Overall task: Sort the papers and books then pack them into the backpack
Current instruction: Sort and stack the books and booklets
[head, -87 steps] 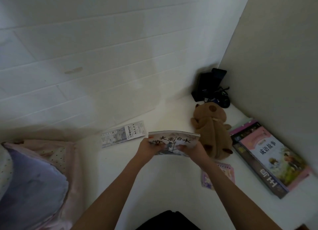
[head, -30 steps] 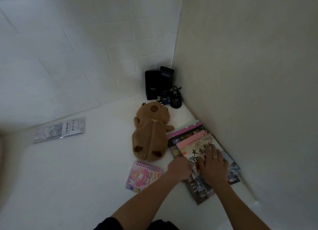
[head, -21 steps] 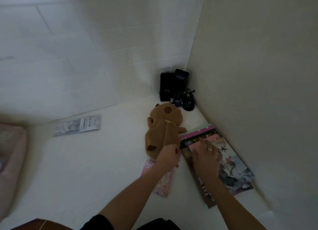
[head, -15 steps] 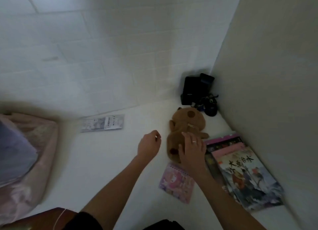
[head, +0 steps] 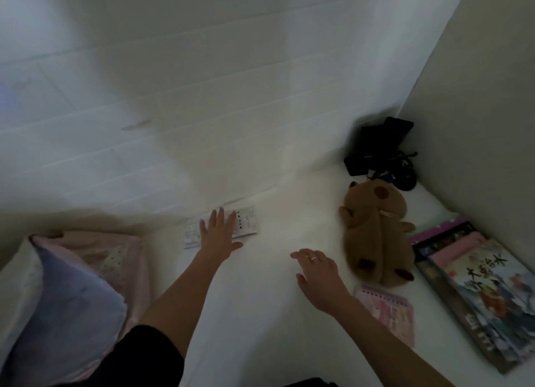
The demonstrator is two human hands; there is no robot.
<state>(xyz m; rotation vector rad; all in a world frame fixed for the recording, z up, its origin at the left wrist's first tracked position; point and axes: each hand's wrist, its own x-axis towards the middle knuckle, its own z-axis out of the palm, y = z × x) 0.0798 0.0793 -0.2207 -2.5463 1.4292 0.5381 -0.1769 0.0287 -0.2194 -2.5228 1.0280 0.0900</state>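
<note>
A printed white paper slip (head: 247, 224) lies flat on the white surface by the back wall. My left hand (head: 219, 234) is spread open over its left half, fingers apart. My right hand (head: 318, 274) hovers open above the bare surface, left of the brown plush toy (head: 375, 231). At the right wall lies a stack of books (head: 474, 288) with an illustrated cover on top. A pink spiral notebook (head: 390, 311) lies flat below the plush toy, partly behind my right forearm. The pink and lilac backpack (head: 60, 300) sits at the far left.
Black devices with tangled cables (head: 382, 152) fill the back right corner. White tiled wall (head: 202, 97) runs along the back and a plain beige wall (head: 477, 126) closes the right side.
The illustrated book went from both hands onto the stack at the right. Both hands then left the stack; the left one travelled left onto the paper slip, the right one off the plush toy.
</note>
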